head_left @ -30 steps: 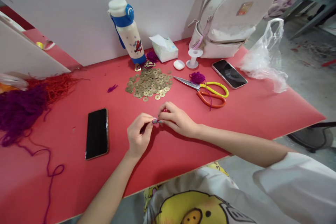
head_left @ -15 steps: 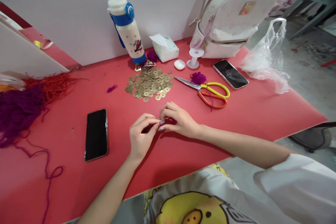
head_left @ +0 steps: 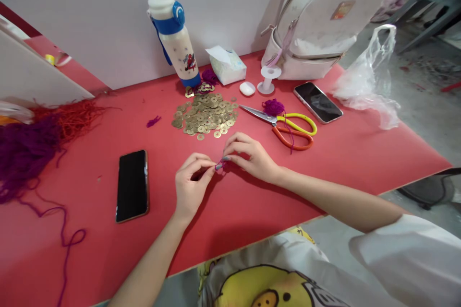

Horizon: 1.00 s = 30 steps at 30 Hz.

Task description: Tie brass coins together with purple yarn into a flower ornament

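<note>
My left hand (head_left: 190,184) and my right hand (head_left: 250,156) meet fingertip to fingertip just above the red table (head_left: 324,153). Both are pinched shut on a short piece of purple thread (head_left: 220,165) between them. A pile of brass coins with holes (head_left: 205,115) lies just beyond the hands. Scissors with yellow and orange handles (head_left: 284,127) lie to the right of the coins, with a small tuft of purple thread (head_left: 272,106) on them.
A black phone (head_left: 132,184) lies left of my hands, a second phone (head_left: 318,101) at the right. Purple yarn (head_left: 25,148) and red yarn (head_left: 77,115) are heaped at the left. At the back stand a water bottle (head_left: 175,41), tissue pack (head_left: 226,64), empty spool (head_left: 269,79), white backpack (head_left: 324,19) and plastic bag (head_left: 370,81).
Both hands stayed pinched together and shifted slightly right and away from me, the right hand's fingers working at the thread. Nothing else on the table moved.
</note>
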Motion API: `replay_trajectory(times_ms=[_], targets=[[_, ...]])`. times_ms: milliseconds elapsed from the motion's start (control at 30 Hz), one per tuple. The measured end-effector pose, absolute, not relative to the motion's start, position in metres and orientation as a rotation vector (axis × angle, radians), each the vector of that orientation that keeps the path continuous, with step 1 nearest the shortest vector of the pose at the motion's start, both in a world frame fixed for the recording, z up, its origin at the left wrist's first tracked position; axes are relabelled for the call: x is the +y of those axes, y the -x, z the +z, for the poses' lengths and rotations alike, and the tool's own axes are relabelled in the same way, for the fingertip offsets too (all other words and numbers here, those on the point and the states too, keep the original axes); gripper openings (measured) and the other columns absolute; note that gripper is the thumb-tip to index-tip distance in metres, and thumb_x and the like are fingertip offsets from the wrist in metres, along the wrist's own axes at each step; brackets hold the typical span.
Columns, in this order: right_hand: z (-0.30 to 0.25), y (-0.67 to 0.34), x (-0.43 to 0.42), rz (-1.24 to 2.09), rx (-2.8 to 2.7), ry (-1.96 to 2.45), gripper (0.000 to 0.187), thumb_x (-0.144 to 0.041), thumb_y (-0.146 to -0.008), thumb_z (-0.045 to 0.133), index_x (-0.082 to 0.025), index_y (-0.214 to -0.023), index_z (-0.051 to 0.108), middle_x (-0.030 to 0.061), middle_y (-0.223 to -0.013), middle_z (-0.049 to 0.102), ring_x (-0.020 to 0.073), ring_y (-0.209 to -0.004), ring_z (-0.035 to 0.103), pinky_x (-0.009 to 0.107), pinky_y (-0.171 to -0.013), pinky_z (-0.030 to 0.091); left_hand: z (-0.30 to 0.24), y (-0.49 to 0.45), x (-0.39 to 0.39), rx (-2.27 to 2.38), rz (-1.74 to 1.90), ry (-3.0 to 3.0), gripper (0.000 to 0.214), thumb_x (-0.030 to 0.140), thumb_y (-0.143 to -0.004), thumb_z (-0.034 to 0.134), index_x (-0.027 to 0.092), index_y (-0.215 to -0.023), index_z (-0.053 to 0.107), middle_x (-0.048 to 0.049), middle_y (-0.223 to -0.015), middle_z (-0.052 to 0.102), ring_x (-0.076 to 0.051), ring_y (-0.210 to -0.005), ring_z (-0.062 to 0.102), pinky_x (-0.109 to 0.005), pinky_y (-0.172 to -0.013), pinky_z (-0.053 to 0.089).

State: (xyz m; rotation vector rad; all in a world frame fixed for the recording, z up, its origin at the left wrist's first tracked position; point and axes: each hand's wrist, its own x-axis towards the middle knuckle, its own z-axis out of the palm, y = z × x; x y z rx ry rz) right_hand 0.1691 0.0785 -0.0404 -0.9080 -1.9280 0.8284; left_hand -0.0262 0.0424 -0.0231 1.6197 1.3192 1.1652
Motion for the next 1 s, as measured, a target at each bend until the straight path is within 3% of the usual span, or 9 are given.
replay_trajectory(times_ms=[133, 300, 400, 500, 600, 767, 867, 1000], targets=[[-0.040, -0.173, 0.082, 0.677, -2.102, 0.952, 0.017, -0.028, -0.099, 0.052, -0.022, -0.092, 0.066, 0.0076, -0.101, 0.065, 0.0208, -0.094, 0.058, 0.034, -0.083, 0.048, -0.029, 0.030, 0.043, 1.125, 1.137, -1.338, 0.018, 0.032, -0.081, 0.075, 0.018, -0.070, 0.074, -0.0068, -0.103, 0.071, 0.000, -0.038, 0.039, -0.019, -0.034, 0.032], [-0.042, -0.181, 0.095, 0.623, -2.006, 1.113, 0.015, -0.025, -0.099, 0.050, -0.022, -0.093, 0.063, 0.0075, -0.100, 0.065, 0.0219, -0.095, 0.058, 0.035, -0.083, 0.048, -0.030, 0.029, 0.042, 0.972, 1.199, -1.158, 0.024, 0.037, -0.073, 0.082, 0.017, -0.066, 0.074, -0.0060, -0.076, 0.073, -0.001, -0.033, 0.037, -0.017, -0.029, 0.029], [-0.042, -0.183, 0.098, 0.650, -1.868, 1.150, 0.012, -0.020, -0.096, 0.052, -0.022, -0.102, 0.062, 0.0081, -0.106, 0.061, 0.0211, -0.096, 0.058, 0.034, -0.080, 0.050, -0.028, 0.027, 0.042, 1.207, 1.230, -1.035, 0.019, 0.036, -0.074, 0.081, 0.018, -0.071, 0.075, -0.0025, -0.075, 0.071, -0.001, -0.034, 0.038, -0.016, -0.028, 0.029], [-0.038, -0.178, 0.090, 0.724, -1.871, 1.016, 0.016, -0.020, -0.097, 0.052, -0.021, -0.105, 0.066, 0.0063, -0.096, 0.059, 0.0171, -0.083, 0.057, 0.030, -0.074, 0.050, -0.030, 0.026, 0.044, 1.403, 1.264, -0.952, 0.018, 0.035, -0.074, 0.081, 0.018, -0.075, 0.075, 0.0011, -0.066, 0.066, -0.003, -0.033, 0.038, -0.017, -0.027, 0.029], [-0.036, -0.169, 0.076, 0.856, -2.008, 0.822, 0.021, -0.024, -0.099, 0.052, -0.021, -0.107, 0.071, 0.0036, -0.084, 0.058, 0.0143, -0.073, 0.057, 0.027, -0.070, 0.049, -0.033, 0.026, 0.045, 1.455, 1.297, -0.983, 0.019, 0.035, -0.072, 0.081, 0.017, -0.075, 0.075, 0.0013, -0.061, 0.066, -0.004, -0.033, 0.040, -0.018, -0.029, 0.031], [-0.043, -0.156, 0.061, 0.899, -2.208, 0.904, 0.032, -0.038, -0.097, 0.058, -0.018, -0.120, 0.066, 0.0068, -0.090, 0.063, 0.0175, -0.080, 0.060, 0.027, -0.068, 0.049, -0.033, 0.026, 0.043, 1.430, 1.261, -1.068, 0.021, 0.038, -0.076, 0.077, 0.017, -0.074, 0.075, 0.0001, -0.067, 0.066, -0.004, -0.036, 0.039, -0.019, -0.030, 0.029], [-0.045, -0.154, 0.061, 0.992, -2.203, 0.880, 0.026, -0.039, -0.094, 0.063, -0.017, -0.107, 0.067, 0.0048, -0.084, 0.063, 0.0171, -0.078, 0.058, 0.026, -0.066, 0.047, -0.030, 0.024, 0.041, 1.427, 1.240, -1.216, 0.014, 0.030, -0.078, 0.075, 0.018, -0.073, 0.074, -0.0015, -0.072, 0.069, -0.008, -0.048, 0.052, -0.019, -0.039, 0.040], [-0.040, -0.156, 0.062, 1.020, -2.170, 0.651, 0.021, -0.027, -0.100, 0.051, -0.018, -0.086, 0.063, 0.0043, -0.081, 0.062, 0.0168, -0.077, 0.054, 0.029, -0.074, 0.046, -0.029, 0.023, 0.043, 1.481, 1.193, -1.456, 0.009, 0.022, -0.079, 0.071, 0.018, -0.072, 0.074, -0.0023, -0.073, 0.071, -0.014, -0.067, 0.065, -0.023, -0.060, 0.051]])
